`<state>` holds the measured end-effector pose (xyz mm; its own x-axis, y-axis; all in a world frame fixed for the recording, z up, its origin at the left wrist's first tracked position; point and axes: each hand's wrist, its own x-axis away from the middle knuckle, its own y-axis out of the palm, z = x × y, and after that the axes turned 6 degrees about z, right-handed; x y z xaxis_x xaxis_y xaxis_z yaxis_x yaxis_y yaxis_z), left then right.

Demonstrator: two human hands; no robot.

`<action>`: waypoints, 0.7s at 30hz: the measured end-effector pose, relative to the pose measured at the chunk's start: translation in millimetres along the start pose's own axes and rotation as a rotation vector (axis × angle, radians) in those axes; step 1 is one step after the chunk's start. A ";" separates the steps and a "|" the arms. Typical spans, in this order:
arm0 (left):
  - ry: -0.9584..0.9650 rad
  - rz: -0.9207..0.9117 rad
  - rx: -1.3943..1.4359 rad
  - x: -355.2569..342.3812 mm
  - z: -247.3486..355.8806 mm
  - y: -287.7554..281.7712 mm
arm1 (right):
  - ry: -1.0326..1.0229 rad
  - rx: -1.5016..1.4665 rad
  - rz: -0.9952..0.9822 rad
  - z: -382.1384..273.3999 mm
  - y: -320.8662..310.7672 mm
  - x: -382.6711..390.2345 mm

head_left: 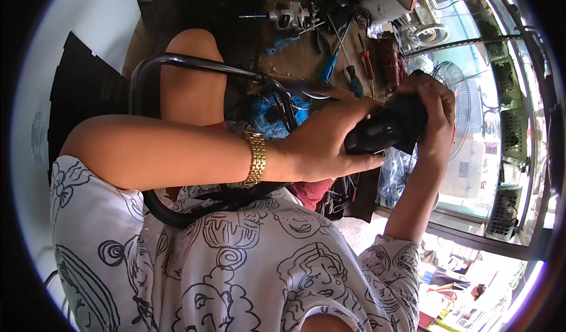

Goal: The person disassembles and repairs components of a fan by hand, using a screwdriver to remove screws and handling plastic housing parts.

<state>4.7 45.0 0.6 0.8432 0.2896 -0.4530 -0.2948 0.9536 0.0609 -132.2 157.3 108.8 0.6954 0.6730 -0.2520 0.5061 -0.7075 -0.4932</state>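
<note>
Both my hands are on a black, rounded plastic housing (377,132), whose exact kind I cannot make out. My left hand (330,137) wraps it from the left, fingers over the far side and thumb along the near side; a gold-coloured watch band (257,158) circles that wrist. My right hand (435,105) grips the upper right end, with its fingers curled over the top. The palms hide part of the housing. A thick black bent tube (218,65) loops around my left forearm, and part of it passes behind my left hand.
Beyond my hands lie a blue-handled screwdriver (329,68), a red-handled screwdriver (367,58), a dark-handled tool (354,81) and a small metal motor (287,16). Blue material (280,115) sits near the tube. At right are a wire fan guard (455,105) and perforated baskets (510,109) by glass.
</note>
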 end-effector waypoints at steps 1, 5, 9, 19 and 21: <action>0.002 0.000 -0.055 -1.0 -1.6 1.9 | 0.057 -0.028 -0.048 4.5 -2.2 -1.8; -0.113 -0.065 -0.026 -8.9 -7.0 6.0 | 0.045 -0.047 0.007 15.6 -2.6 -6.0; -0.084 -0.048 0.016 -13.2 -12.5 13.9 | 0.053 -0.045 0.202 32.9 1.2 12.1; 0.028 -0.021 0.062 -22.9 -18.0 20.8 | -0.097 0.030 0.591 44.4 10.0 50.0; 0.042 -0.030 0.051 -24.9 -19.9 19.1 | -0.101 0.051 0.610 47.5 13.0 54.8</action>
<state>-30.8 54.3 -4.6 0.8312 0.2584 -0.4923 -0.2457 0.9650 0.0917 -111.8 195.2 49.0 0.7984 0.1693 -0.5778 0.0057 -0.9618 -0.2739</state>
